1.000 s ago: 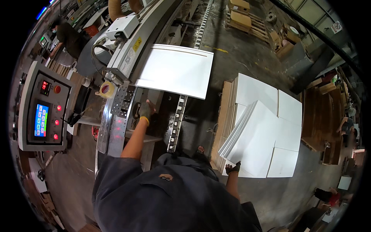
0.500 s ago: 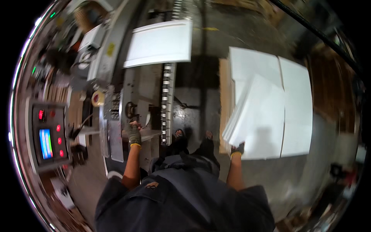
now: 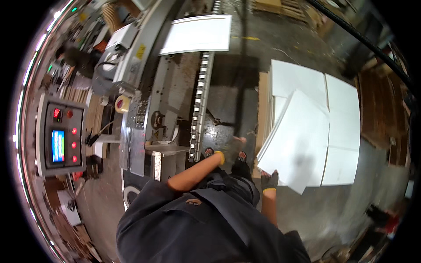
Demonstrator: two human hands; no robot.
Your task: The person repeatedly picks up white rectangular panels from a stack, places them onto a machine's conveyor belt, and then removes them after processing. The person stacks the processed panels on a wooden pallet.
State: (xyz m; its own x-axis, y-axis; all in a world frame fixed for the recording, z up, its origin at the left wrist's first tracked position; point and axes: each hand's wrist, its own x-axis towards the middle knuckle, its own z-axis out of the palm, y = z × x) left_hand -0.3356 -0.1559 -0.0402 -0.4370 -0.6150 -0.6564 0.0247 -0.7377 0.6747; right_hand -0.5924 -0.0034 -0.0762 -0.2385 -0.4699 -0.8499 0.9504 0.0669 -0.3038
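My right hand point(image 3: 269, 180), in a dark fingerless glove with a yellow cuff, is closed on the near corner of a white panel point(image 3: 298, 136). This panel lies askew on a stack of white panels point(image 3: 344, 118) to my right, and its near edge overhangs the stack. Between the machine and the stack, my left hand point(image 3: 233, 145) is in mid-air in front of my body. Motion smears its fingers, so their pose is unclear; it touches no panel. Another white panel point(image 3: 197, 35) with a raised border lies across the machine's conveyor at the far left.
A chain conveyor point(image 3: 202, 92) runs along the machine's side at my left. Nearby are a control box point(image 3: 61, 136) with a lit screen and red buttons, and a tape roll point(image 3: 122, 104). Brown boards point(image 3: 381, 105) stand beyond the stack; a pallet point(image 3: 280, 8) lies far off.
My left hand has swung right, away from the machine, toward the stack. The top panel in my right hand has turned and slid toward me. My view has shifted slightly.
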